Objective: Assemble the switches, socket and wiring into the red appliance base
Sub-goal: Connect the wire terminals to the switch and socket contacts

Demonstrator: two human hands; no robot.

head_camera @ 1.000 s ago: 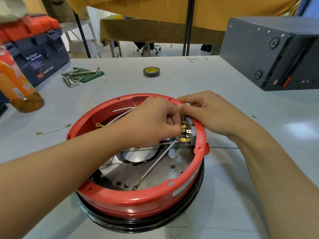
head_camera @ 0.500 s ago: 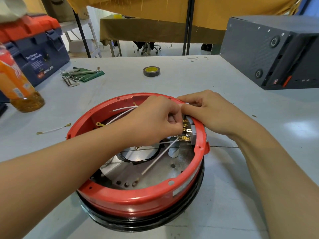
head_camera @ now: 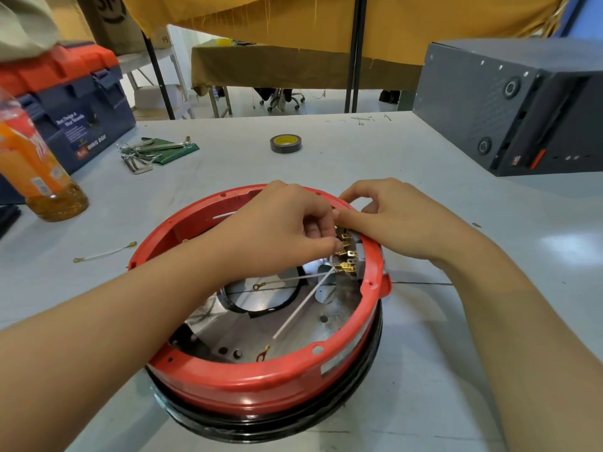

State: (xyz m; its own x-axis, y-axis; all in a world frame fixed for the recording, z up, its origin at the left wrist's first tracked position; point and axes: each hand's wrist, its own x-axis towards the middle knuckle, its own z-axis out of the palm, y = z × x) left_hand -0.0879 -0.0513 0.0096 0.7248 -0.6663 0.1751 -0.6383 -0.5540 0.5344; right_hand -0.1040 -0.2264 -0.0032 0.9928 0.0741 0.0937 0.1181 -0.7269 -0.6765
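The red appliance base [head_camera: 261,380] looks like glossy moulded plastic, and inside it lies a shiny bare-metal plate [head_camera: 248,324] with brassy terminals [head_camera: 346,256] at its far right wall. Beyond the base, a yellow tape roll [head_camera: 286,143] rests on the matt, smooth grey table [head_camera: 359,151].

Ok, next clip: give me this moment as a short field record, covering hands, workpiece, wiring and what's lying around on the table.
workpiece: red appliance base, open side up on the grey table
left hand: fingers pinched at the brass terminals on the right inner wall
right hand: on the rim beside the terminals
wiring: white wire runs from the terminals down across the metal floor
loose wire: on the table, left of the base
other items: tape roll, hex keys, orange bottle, toolbox
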